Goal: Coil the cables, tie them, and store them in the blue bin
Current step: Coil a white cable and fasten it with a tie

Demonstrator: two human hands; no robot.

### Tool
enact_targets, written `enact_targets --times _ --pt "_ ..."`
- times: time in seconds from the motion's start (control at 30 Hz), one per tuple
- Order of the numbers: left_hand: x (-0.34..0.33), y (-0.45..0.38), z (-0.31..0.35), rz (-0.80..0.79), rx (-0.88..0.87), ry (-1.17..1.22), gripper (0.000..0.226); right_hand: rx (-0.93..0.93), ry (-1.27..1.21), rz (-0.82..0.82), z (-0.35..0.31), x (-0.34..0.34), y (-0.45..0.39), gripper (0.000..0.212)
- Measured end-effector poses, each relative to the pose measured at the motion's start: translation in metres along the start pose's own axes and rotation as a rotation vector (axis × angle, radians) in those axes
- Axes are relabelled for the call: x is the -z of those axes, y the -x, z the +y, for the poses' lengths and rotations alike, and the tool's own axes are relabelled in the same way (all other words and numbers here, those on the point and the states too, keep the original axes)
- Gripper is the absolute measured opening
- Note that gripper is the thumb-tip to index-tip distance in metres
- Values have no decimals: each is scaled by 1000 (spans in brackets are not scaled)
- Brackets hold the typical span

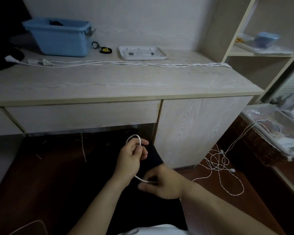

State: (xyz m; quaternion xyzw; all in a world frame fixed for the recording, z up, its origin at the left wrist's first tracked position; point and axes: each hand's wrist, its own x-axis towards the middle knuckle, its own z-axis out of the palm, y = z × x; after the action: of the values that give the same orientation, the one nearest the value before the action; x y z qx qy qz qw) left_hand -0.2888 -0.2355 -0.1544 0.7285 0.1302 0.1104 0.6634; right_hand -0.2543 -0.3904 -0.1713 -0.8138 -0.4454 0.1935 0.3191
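- The blue bin (61, 38) stands at the desk's (126, 82) far left corner; something dark lies inside, too dim to identify.
- A thin white cable (137, 138), below the desk's front edge, forms one small loop.
- The left hand (131, 158) pinches the loop with curled fingers; the right hand (161, 184), just below, pinches the cable's straight run.

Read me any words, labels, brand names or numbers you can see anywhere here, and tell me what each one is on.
None can be read.
Blue bin: plain sides, no label showing.
White tray: no print showing.
Yellow and black strap beside the bin: any marking is too small and blurred to read.
Blue item on the shelf: too blurred to tell.
White cable held in both hands: no marking visible.
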Motion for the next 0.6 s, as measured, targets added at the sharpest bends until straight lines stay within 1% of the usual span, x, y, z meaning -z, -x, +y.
enact_targets --times 0.13,0.17,0.2,0.27,0.33,0.43,0.47,0.53,0.6 --pt "11 1 -4 -278 121 -353 28 -16 -69 222 2 14 -2 19" --pt "13 1 -4 -330 134 -400 27 -43 -77 292 3 18 -2 18" --pt "14 2 -1 -364 159 -398 30 -78 -91 363 3 22 -3 20" --pt "19 3 5 -416 265 -235 44 -134 -180 472 6 27 -3 28" --pt "23 3 10 -500 363 6 52 -145 -282 501 9 30 -2 35" --pt "26 7 14 -653 450 307 45 -39 -280 387 16 28 -3 44" --pt "26 8 14 -682 477 387 43 1 -297 350 16 25 -4 45" --pt "24 9 14 -684 526 485 42 8 -435 301 14 19 -6 46" --pt "21 8 11 -631 521 503 41 -39 -545 301 10 16 -8 42"
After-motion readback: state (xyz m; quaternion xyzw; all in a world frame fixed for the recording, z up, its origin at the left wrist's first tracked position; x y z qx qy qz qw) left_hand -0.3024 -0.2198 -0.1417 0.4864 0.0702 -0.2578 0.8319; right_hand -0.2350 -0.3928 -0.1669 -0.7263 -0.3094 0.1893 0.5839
